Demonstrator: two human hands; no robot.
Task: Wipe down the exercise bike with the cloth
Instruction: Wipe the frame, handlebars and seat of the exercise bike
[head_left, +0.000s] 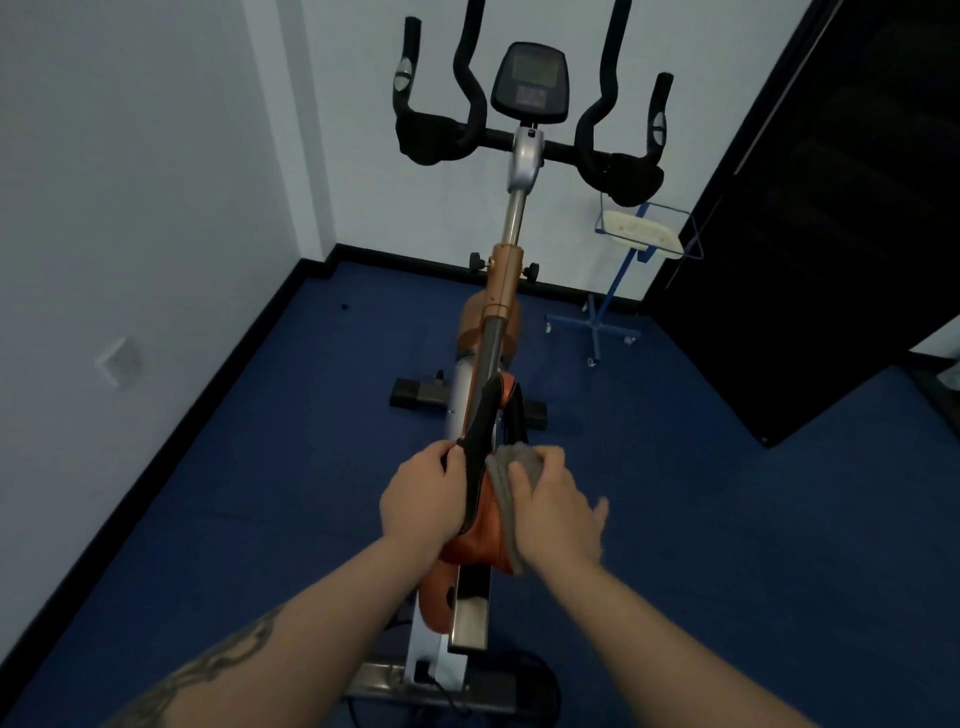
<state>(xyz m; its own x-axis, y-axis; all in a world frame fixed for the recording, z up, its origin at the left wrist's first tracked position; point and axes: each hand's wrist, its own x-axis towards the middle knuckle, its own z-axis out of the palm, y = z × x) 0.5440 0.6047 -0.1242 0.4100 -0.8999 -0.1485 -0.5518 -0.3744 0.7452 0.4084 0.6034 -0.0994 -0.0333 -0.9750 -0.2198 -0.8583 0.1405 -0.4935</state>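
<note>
Left hand (418, 496) grips the orange-and-black bike saddle (480, 512); right hand (553, 506) presses a grey cloth (511, 475) on it, fingers seemingly flat.

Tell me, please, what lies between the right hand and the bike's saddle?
In the head view, the grey cloth lies between them: the right hand presses it against the orange saddle, which the left hand grips from the other side.
</note>
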